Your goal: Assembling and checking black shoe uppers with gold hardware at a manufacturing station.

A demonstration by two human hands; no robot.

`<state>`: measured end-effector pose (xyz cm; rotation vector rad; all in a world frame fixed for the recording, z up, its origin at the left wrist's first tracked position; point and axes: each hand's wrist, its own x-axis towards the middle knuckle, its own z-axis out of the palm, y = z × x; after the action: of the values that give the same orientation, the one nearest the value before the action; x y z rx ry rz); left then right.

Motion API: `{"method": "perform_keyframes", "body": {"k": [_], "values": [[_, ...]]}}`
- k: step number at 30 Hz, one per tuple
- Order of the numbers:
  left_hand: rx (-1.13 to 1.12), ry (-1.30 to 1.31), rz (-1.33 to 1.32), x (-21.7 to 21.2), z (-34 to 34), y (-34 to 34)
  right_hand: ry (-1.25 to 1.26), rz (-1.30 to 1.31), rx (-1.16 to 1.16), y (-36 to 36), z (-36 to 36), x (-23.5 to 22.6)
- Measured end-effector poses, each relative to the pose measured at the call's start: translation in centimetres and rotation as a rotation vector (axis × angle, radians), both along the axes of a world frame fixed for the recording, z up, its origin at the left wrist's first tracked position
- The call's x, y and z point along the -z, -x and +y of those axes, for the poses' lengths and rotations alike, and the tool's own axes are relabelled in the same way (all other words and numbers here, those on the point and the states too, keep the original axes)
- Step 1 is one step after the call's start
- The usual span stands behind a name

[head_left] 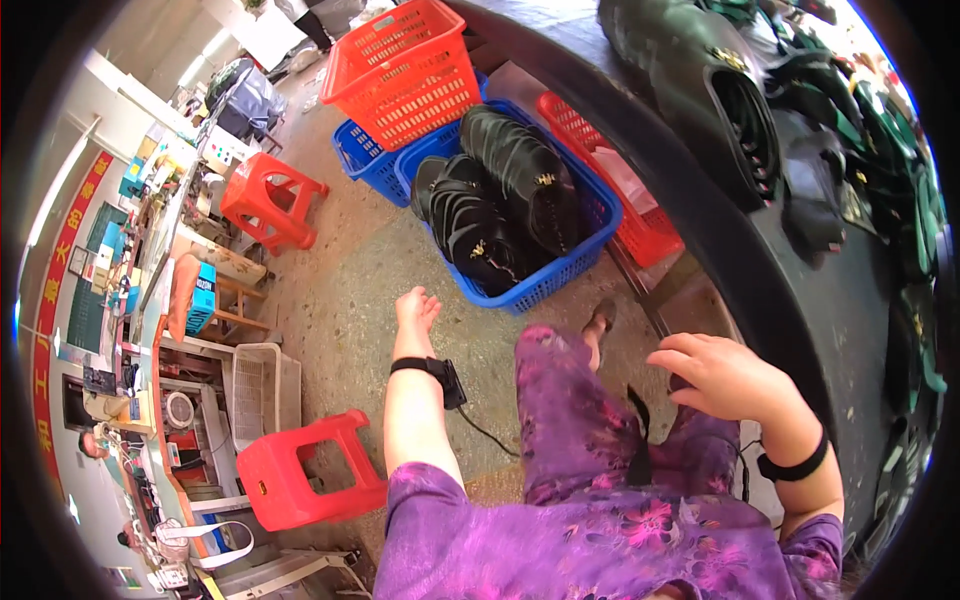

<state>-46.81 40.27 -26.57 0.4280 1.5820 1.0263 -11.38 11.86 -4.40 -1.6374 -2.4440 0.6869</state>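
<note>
The blue basket [545,288] contains nested rows of black shoe uppers [490,205]: one row lies along its right edge, the others along its left edge. The uppers conceal the basket floor. The left hand [420,308] is partly open, nothing visible in it, near the basket's near-left corner. The right hand [722,375] is open beside the left edge of the table [815,325]. A red basket [425,108] largely covers a second blue basket [362,160]. Uppers at the table's right edge are cut off.
</note>
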Motion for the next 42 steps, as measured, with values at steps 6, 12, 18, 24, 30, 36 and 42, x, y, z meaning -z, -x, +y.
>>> {"method": "perform_keyframes", "body": {"k": [6, 12, 18, 24, 30, 36, 42], "values": [[0.008, 0.064, -0.196, 3.0, 2.0, -0.2, 0.069, 0.039, -0.040, 1.7, 11.6, 9.0], [0.104, 0.072, -0.037, 4.2, 5.3, -1.6, 0.346, 0.301, 0.104, 3.0, 19.1, 16.6], [0.237, 0.079, 0.233, 8.9, 8.4, -4.0, 0.537, 0.476, 0.327, 3.8, 25.8, 23.7], [0.714, 0.318, 0.550, 15.1, -5.0, 1.1, 0.779, 0.355, 0.226, 4.1, 28.8, 29.1], [1.119, 0.773, -0.082, 6.5, -14.2, 9.2, 0.836, 0.230, 0.248, 2.8, 28.2, 30.9], [1.308, 0.828, 0.063, 2.8, -6.1, 12.9, 0.863, 0.150, 0.201, 4.5, 28.6, 31.2], [1.543, 0.890, 0.184, 1.9, -0.9, 15.5, 0.826, 0.351, 0.405, 6.5, 30.4, 31.4]]}}
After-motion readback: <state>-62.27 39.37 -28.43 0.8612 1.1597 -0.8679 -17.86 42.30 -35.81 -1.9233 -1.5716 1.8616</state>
